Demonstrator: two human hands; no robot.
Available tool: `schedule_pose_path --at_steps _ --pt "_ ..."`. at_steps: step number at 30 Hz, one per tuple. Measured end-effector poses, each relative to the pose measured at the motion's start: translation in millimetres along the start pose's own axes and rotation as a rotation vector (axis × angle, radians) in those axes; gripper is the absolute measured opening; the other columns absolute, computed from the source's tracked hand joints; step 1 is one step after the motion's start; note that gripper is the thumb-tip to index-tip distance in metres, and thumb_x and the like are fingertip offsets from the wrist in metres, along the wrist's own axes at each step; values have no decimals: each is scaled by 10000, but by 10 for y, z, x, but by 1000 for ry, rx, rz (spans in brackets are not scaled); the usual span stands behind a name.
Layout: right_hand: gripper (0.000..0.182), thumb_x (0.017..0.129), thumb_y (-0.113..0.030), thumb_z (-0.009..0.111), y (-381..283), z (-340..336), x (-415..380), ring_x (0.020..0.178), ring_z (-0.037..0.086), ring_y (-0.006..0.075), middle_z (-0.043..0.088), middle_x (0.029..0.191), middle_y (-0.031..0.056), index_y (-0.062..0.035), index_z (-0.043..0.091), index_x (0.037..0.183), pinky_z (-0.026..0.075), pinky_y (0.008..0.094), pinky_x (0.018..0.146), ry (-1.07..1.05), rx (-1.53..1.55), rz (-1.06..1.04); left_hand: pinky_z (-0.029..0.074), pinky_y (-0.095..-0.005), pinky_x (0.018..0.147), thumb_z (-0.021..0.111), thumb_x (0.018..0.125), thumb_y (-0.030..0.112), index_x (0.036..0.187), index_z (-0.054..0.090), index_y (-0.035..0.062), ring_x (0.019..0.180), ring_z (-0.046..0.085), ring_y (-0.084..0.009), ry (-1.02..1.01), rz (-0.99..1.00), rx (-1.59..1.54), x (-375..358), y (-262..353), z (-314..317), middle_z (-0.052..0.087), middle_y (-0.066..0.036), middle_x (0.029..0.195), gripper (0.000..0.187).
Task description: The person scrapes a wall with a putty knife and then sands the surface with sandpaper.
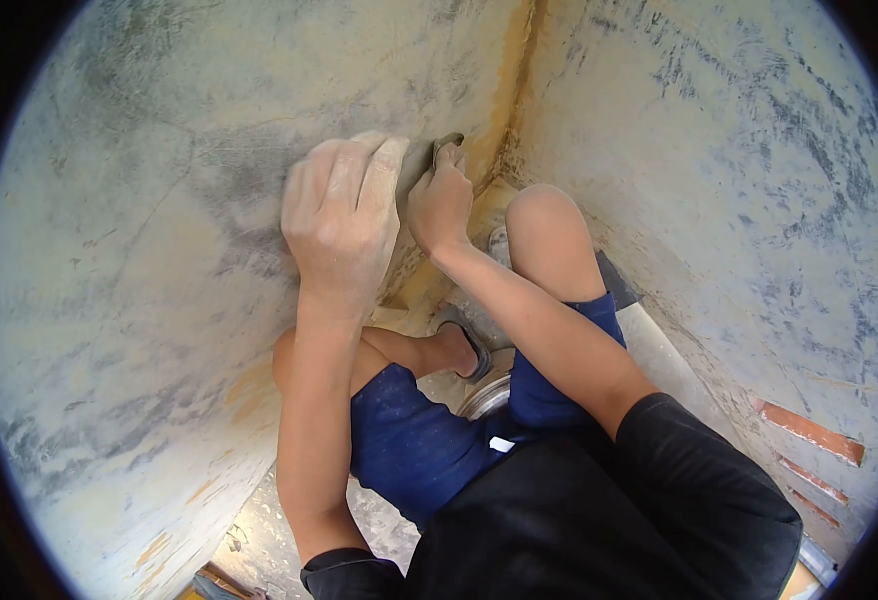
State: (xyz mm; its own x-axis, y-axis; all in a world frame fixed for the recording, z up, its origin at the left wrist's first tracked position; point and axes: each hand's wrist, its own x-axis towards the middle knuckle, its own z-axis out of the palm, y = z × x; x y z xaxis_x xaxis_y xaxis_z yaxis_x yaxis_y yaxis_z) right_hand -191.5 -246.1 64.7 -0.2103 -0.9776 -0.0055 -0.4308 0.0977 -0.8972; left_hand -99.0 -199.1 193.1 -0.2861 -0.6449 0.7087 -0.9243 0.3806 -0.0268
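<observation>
White dust coats my left hand, which is up against the left wall with its fingers bent and pressed together. Its palm side is hidden, so I cannot tell what it grips. Just to the right, my right hand is closed on a thin dark grey-green flat piece with a curled upper edge. The piece shows between the two hands, close along the wall. Grey smears and pale patches cover the wall around them.
The right wall meets the left one at a brownish corner seam. My bent knees are close below the hands, with a sandalled foot and a round pale rim between them. Reddish strips show at the lower right.
</observation>
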Motion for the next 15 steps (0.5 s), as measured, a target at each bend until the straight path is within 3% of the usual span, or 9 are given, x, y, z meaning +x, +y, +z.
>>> schedule_pose_path --at_steps 1,2,4,5,7,8,10,15 --pt "567 945 31 424 -7 13 -12 1452 402 483 468 1505 364 201 369 1483 358 472 1205 14 13 -5 491 -405 970 810 844 171 1099 769 204 1058 693 -257 107 82 105 7 -2 -16 746 12 1139 260" --pt "567 945 31 424 -15 52 -38 1452 402 483 468 1505 364 201 369 1483 358 472 1205 11 13 1 491 -405 970 810 844 171 1099 769 204 1058 693 -257 100 82 103 -7 9 13 746 12 1139 260" --pt "599 915 69 421 -26 127 -83 1472 383 469 446 1521 368 209 343 1492 343 454 1220 41 -39 -26 300 -416 1189 833 852 251 1189 751 273 1316 562 -193 212 82 262 -9 44 111 668 29 1368 348" --pt "599 915 69 421 -11 123 -107 1472 383 469 446 1521 368 209 343 1492 343 454 1220 45 -41 -22 300 -416 1189 833 852 251 1189 751 273 1316 562 -193 212 84 257 8 44 143 668 29 1368 348" --pt "607 903 79 420 -20 82 -171 1486 362 464 394 1539 395 229 328 1483 312 445 1240 15 -60 -80 92 -440 1286 838 856 321 1292 703 318 1481 396 -185 190 11 340 35 28 178 534 4 1546 456" --pt "607 903 79 420 -14 35 -85 1486 362 464 394 1539 395 229 328 1483 312 445 1240 18 -58 -76 92 -440 1286 838 856 321 1292 703 318 1481 396 -185 188 16 338 53 37 176 534 4 1546 456" --pt "616 897 91 415 31 -48 124 1499 333 468 352 1562 400 221 323 1493 290 450 1251 -90 61 150 -21 -459 1302 825 860 369 1378 650 339 1540 319 -202 68 -107 431 74 48 132 454 -20 1619 547" --pt "629 877 129 386 13 25 -134 1497 329 478 359 1548 415 219 318 1496 287 461 1253 -75 67 39 -60 -490 1294 803 869 419 1414 628 341 1557 299 -217 56 -108 458 128 71 183 419 -25 1647 578"
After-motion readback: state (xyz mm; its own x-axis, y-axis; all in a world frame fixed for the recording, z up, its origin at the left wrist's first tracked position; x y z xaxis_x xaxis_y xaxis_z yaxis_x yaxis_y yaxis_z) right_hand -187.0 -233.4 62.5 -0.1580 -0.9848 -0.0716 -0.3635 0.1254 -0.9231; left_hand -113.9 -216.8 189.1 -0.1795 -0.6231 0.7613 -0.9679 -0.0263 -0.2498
